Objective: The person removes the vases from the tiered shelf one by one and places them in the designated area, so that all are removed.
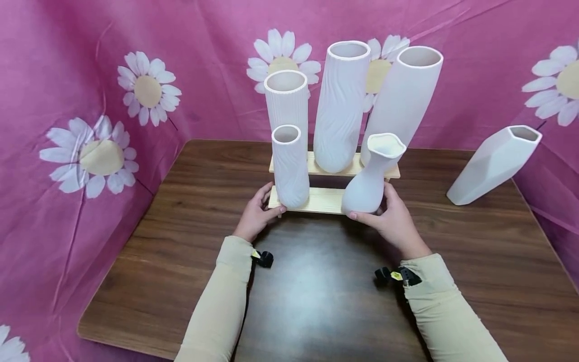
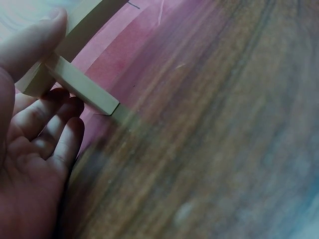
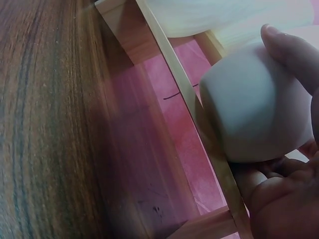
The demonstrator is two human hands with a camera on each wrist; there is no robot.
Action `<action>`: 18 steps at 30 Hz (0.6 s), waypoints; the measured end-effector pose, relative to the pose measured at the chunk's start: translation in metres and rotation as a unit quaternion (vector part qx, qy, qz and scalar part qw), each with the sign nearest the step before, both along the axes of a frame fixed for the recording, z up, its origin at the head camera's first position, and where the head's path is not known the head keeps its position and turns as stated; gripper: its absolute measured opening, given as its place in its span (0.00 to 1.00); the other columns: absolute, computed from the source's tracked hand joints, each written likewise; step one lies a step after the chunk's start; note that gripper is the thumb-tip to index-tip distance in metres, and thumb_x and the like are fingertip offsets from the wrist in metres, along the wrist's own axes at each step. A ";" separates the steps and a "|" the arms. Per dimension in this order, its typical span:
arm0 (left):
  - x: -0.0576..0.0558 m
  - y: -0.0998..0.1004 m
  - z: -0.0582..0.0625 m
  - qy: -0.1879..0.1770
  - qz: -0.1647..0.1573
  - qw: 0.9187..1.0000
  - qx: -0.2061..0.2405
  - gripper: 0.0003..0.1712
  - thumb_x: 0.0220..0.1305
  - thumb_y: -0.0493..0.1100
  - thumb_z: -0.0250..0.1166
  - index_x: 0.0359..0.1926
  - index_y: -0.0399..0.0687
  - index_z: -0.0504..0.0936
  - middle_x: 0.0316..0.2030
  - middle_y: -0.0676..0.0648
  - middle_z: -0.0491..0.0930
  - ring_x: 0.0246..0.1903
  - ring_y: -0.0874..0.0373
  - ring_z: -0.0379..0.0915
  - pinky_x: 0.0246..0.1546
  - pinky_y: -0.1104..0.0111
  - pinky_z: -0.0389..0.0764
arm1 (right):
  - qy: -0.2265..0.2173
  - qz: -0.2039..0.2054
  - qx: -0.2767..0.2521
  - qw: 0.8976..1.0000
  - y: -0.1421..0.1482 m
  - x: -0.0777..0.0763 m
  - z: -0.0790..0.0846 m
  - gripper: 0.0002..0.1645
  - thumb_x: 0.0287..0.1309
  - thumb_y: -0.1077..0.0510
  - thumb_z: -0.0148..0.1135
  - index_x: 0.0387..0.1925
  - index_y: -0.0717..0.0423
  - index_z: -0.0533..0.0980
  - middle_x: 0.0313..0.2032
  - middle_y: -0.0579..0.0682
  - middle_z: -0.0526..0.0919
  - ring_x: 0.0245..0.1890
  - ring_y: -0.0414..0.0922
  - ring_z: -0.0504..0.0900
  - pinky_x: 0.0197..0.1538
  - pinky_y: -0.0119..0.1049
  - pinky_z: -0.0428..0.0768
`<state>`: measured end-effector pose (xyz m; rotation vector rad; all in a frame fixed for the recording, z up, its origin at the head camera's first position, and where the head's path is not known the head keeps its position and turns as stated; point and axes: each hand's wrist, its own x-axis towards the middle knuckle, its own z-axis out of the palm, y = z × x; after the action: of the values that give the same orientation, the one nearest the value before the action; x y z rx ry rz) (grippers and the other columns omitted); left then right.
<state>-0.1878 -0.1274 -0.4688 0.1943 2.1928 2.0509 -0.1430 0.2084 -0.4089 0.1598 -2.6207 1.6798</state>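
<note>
A two-tier wooden stand (image 1: pixel 325 200) carries several white vases. My left hand (image 1: pixel 255 217) grips the left end of its lower board, thumb over the front and fingers curled below, beside a small textured cylindrical vase (image 1: pixel 291 176). In the left wrist view, the stand's leg (image 2: pixel 84 87) runs down past the fingers. My right hand (image 1: pixel 398 221) holds the lower part of a narrow-necked, wavy-rimmed vase (image 1: pixel 364 188) at the lower board's right end. The right wrist view shows the thumb across the rounded vase body (image 3: pixel 254 104), other fingers behind it near the board.
On the upper board stand a ribbed vase (image 1: pixel 287 105), a tall swirl-patterned vase (image 1: pixel 342 110) and a tall smooth vase (image 1: pixel 404 95). A faceted white vase (image 1: pixel 490 168) stands apart at the right of the brown wooden table (image 1: pixel 181 241). Pink daisy-print cloth (image 1: pixel 203 65) hangs behind.
</note>
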 end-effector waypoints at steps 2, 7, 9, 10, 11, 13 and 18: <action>0.000 0.001 0.000 0.000 -0.001 1.000 0.000 0.49 0.59 0.30 0.72 0.77 0.39 0.55 0.67 0.38 0.71 0.59 0.48 0.72 0.52 0.74 0.77 | 0.001 0.000 0.002 1.000 0.001 0.001 -0.001 0.56 0.48 0.53 0.81 0.72 0.58 0.58 0.62 0.56 0.72 0.59 0.50 0.72 0.57 0.34 0.73; 0.005 0.003 -0.002 0.000 -0.001 1.000 -0.005 0.48 0.59 0.31 0.72 0.76 0.39 0.57 0.67 0.40 0.73 0.58 0.49 0.74 0.51 0.73 0.78 | -0.002 -0.008 0.000 1.000 0.004 0.007 -0.003 0.57 0.48 0.51 0.81 0.72 0.59 0.57 0.63 0.58 0.71 0.59 0.53 0.72 0.60 0.48 0.74; 0.006 0.005 -0.004 0.000 -0.001 1.000 -0.005 0.48 0.59 0.31 0.72 0.76 0.39 0.57 0.66 0.39 0.73 0.58 0.49 0.74 0.52 0.73 0.78 | -0.006 -0.015 0.002 1.000 0.006 0.011 -0.003 0.57 0.48 0.51 0.81 0.73 0.59 0.57 0.64 0.58 0.70 0.60 0.54 0.71 0.60 0.53 0.73; 0.007 0.006 -0.004 0.001 -0.001 1.000 -0.005 0.48 0.59 0.30 0.72 0.76 0.38 0.57 0.66 0.39 0.73 0.58 0.49 0.74 0.52 0.73 0.78 | -0.007 -0.019 0.004 1.000 0.008 0.013 -0.003 0.57 0.49 0.51 0.81 0.73 0.59 0.57 0.64 0.58 0.70 0.60 0.54 0.71 0.60 0.54 0.73; 0.007 0.006 -0.004 0.002 0.001 1.000 -0.006 0.48 0.59 0.30 0.72 0.76 0.38 0.57 0.66 0.39 0.73 0.57 0.49 0.74 0.51 0.73 0.78 | -0.008 -0.022 0.006 1.000 0.009 0.015 -0.003 0.57 0.49 0.51 0.81 0.73 0.58 0.57 0.64 0.58 0.70 0.60 0.54 0.71 0.59 0.53 0.73; 0.007 0.005 -0.004 0.006 0.002 1.000 -0.009 0.48 0.59 0.30 0.72 0.76 0.37 0.57 0.66 0.37 0.73 0.56 0.50 0.74 0.50 0.74 0.78 | -0.009 -0.025 0.011 1.000 0.012 0.016 -0.002 0.57 0.49 0.51 0.81 0.73 0.58 0.57 0.64 0.58 0.70 0.60 0.53 0.71 0.58 0.49 0.72; 0.005 0.003 -0.001 0.015 0.004 1.000 -0.006 0.48 0.59 0.29 0.71 0.76 0.36 0.57 0.66 0.37 0.72 0.56 0.50 0.74 0.50 0.74 0.78 | -0.003 -0.033 0.010 0.999 0.013 0.016 0.001 0.57 0.48 0.51 0.81 0.73 0.57 0.57 0.64 0.57 0.71 0.59 0.51 0.71 0.55 0.39 0.71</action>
<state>-0.1830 -0.1247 -0.4702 0.2161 2.2255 2.0521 -0.1265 0.2218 -0.4081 0.0669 -2.6173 1.6363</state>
